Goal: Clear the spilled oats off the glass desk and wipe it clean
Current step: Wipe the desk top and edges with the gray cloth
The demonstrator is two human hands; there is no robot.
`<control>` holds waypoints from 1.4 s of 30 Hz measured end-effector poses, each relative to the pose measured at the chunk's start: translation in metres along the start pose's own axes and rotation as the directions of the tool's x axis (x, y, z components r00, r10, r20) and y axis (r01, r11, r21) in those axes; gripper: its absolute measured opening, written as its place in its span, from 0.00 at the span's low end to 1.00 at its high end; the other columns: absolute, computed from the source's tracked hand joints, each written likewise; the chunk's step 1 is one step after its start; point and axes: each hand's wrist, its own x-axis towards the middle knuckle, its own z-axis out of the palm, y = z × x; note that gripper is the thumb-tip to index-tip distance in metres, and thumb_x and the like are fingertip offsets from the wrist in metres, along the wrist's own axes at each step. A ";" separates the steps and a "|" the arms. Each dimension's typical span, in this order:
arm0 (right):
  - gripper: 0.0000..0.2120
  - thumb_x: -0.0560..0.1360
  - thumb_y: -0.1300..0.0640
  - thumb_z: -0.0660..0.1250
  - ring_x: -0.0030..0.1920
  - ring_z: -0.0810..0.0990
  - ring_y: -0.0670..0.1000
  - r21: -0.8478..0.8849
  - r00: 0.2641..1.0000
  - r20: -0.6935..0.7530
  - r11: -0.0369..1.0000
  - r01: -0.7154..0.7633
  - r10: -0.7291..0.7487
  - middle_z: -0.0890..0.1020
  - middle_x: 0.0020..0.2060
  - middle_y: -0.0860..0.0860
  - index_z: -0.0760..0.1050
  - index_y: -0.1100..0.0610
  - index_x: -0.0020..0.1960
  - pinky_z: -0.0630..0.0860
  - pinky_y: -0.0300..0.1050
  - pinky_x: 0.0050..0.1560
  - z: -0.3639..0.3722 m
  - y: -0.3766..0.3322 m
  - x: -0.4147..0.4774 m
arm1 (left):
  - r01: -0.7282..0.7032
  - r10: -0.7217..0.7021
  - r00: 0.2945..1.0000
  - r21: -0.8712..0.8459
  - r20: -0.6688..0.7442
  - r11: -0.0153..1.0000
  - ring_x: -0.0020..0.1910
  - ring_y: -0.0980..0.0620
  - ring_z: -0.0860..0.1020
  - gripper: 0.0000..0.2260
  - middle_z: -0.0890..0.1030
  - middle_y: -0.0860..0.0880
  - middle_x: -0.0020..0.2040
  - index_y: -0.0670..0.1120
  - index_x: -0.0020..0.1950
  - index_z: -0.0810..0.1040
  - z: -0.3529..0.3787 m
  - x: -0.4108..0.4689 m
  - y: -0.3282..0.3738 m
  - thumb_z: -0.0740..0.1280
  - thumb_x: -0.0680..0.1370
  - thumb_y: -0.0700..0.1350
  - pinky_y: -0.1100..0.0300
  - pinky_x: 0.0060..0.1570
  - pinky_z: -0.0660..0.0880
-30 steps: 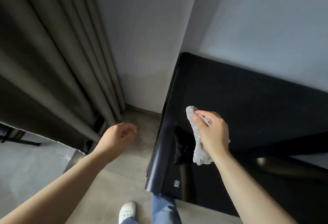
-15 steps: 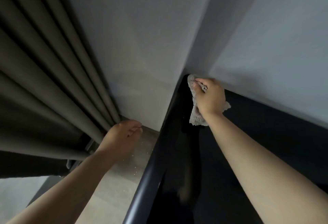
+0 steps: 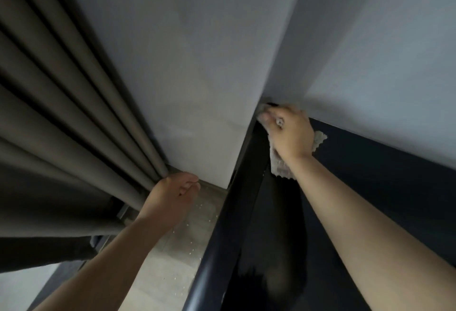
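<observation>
Oats (image 3: 188,224) show only as pale flecks on the floor (image 3: 158,273) beside the tabletop (image 3: 382,199); none can be made out on the dark glass. The right hand (image 3: 288,135) grips a grey cloth (image 3: 280,167), pressed into the far corner against the wall (image 3: 197,64). The left hand (image 3: 170,199) hangs loosely curled by the curtain (image 3: 74,113), nothing visible in it. Clearing looks mostly done; wiping the rest of the glass probably remains.

Outstretched right hand (image 3: 287,135) around cloth (image 3: 280,170); left hand (image 3: 170,199) loosely curled.
</observation>
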 end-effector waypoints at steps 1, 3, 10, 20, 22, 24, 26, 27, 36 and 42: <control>0.11 0.77 0.46 0.65 0.52 0.76 0.51 0.007 0.999 0.009 0.999 0.048 -0.048 0.81 0.52 0.47 0.81 0.49 0.55 0.69 0.42 0.43 -0.001 -0.005 -0.016 | 0.000 0.000 1.000 0.006 -0.003 1.000 0.45 0.62 0.79 0.06 0.83 0.56 0.44 0.50 0.52 0.82 0.001 0.001 -0.001 0.68 0.77 0.44 0.77 0.42 0.68; 0.08 0.76 0.49 0.68 0.49 0.75 0.49 0.054 0.993 0.029 0.992 0.115 -0.117 0.81 0.50 0.45 0.82 0.49 0.53 0.68 0.41 0.42 -0.006 -0.014 -0.051 | 0.009 -0.009 1.000 -0.001 -0.015 1.000 0.44 0.65 0.78 0.06 0.82 0.58 0.43 0.49 0.53 0.82 0.001 0.001 -0.005 0.68 0.77 0.44 0.79 0.39 0.67; 0.07 0.75 0.52 0.69 0.48 0.75 0.47 0.080 0.987 0.040 0.985 0.150 -0.153 0.81 0.48 0.44 0.82 0.48 0.52 0.70 0.40 0.41 -0.007 -0.014 -0.063 | 0.048 -0.048 0.999 0.023 -0.011 0.999 0.45 0.60 0.79 0.06 0.81 0.57 0.43 0.49 0.53 0.81 -0.004 -0.018 -0.019 0.68 0.77 0.43 0.74 0.42 0.69; 0.05 0.75 0.53 0.70 0.45 0.72 0.44 0.062 0.984 0.108 0.989 0.133 -0.139 0.77 0.44 0.41 0.81 0.46 0.50 0.65 0.35 0.42 -0.015 -0.061 -0.156 | 0.049 -0.049 0.999 0.022 -0.024 0.999 0.45 0.61 0.79 0.06 0.82 0.57 0.43 0.51 0.52 0.81 -0.021 -0.036 -0.022 0.67 0.77 0.44 0.77 0.40 0.68; 0.05 0.74 0.52 0.70 0.45 0.71 0.42 0.124 0.968 0.171 0.979 0.161 -0.181 0.76 0.44 0.39 0.81 0.45 0.50 0.67 0.33 0.43 -0.020 -0.070 -0.189 | 0.054 -0.054 0.999 0.023 -0.007 0.998 0.46 0.59 0.79 0.06 0.82 0.56 0.44 0.51 0.53 0.81 -0.020 -0.044 -0.024 0.67 0.77 0.43 0.75 0.40 0.68; 0.06 0.74 0.53 0.71 0.44 0.72 0.44 0.138 0.953 0.173 0.964 0.227 -0.249 0.77 0.44 0.40 0.82 0.47 0.50 0.69 0.37 0.42 -0.019 -0.065 -0.188 | 0.058 -0.058 0.998 0.028 0.019 0.998 0.46 0.58 0.79 0.07 0.81 0.57 0.44 0.51 0.53 0.81 -0.020 -0.053 -0.028 0.67 0.77 0.43 0.71 0.42 0.71; 0.07 0.73 0.55 0.71 0.44 0.73 0.47 0.053 0.958 0.122 0.965 0.255 -0.260 0.78 0.43 0.45 0.81 0.48 0.51 0.68 0.41 0.41 -0.012 -0.054 -0.158 | 0.065 -0.067 0.997 0.043 0.044 0.997 0.46 0.58 0.80 0.07 0.82 0.57 0.44 0.51 0.53 0.81 -0.022 -0.059 -0.035 0.66 0.77 0.43 0.65 0.45 0.74; 0.08 0.74 0.54 0.71 0.45 0.74 0.49 -0.008 0.976 0.070 0.979 0.206 -0.205 0.78 0.44 0.47 0.81 0.48 0.52 0.67 0.41 0.41 -0.007 -0.049 -0.135 | 0.075 -0.078 0.996 0.052 0.050 0.996 0.47 0.58 0.80 0.07 0.82 0.56 0.44 0.51 0.53 0.81 -0.024 -0.062 -0.040 0.66 0.77 0.44 0.64 0.45 0.74; 0.05 0.74 0.52 0.70 0.45 0.72 0.47 0.002 0.998 0.017 0.998 0.058 -0.058 0.77 0.44 0.44 0.81 0.47 0.50 0.67 0.40 0.42 -0.006 -0.073 -0.176 | 0.077 -0.079 0.996 0.055 0.038 0.996 0.49 0.51 0.81 0.08 0.84 0.50 0.48 0.49 0.54 0.82 -0.040 -0.074 -0.066 0.67 0.77 0.44 0.56 0.52 0.77; 0.06 0.72 0.52 0.71 0.42 0.75 0.47 0.194 0.954 0.187 0.961 0.197 -0.234 0.78 0.42 0.43 0.84 0.50 0.48 0.75 0.44 0.39 -0.028 -0.103 -0.292 | 0.063 -0.066 0.995 0.052 0.070 0.997 0.47 0.49 0.81 0.06 0.84 0.49 0.44 0.50 0.46 0.82 -0.045 -0.093 -0.067 0.67 0.76 0.41 0.54 0.49 0.77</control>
